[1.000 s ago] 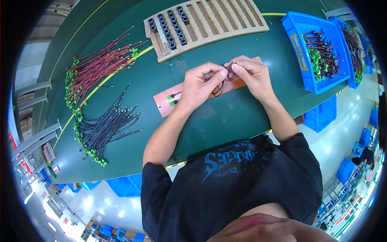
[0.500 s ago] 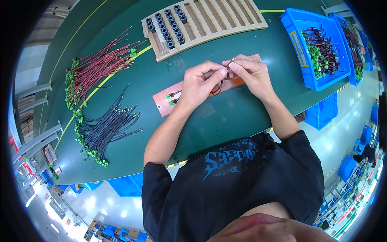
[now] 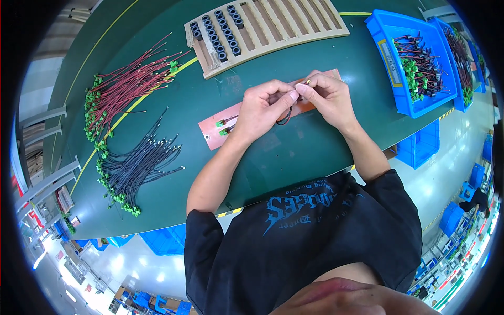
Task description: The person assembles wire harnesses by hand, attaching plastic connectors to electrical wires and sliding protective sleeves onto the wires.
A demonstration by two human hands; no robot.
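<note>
Head view: on the counter [image 3: 315,149], red wires [image 3: 137,81] lie far left, black wires [image 3: 140,163] nearer, then a pink board [image 3: 211,134] and, beyond it, a tray [image 3: 262,53] of black rings [image 3: 212,38]. Over the board, the left hand [image 3: 262,109] and right hand [image 3: 326,98] pinch a dark wire [image 3: 284,124] between their fingertips, its loop hanging down. At right stands a blue bin [image 3: 409,29].
</note>
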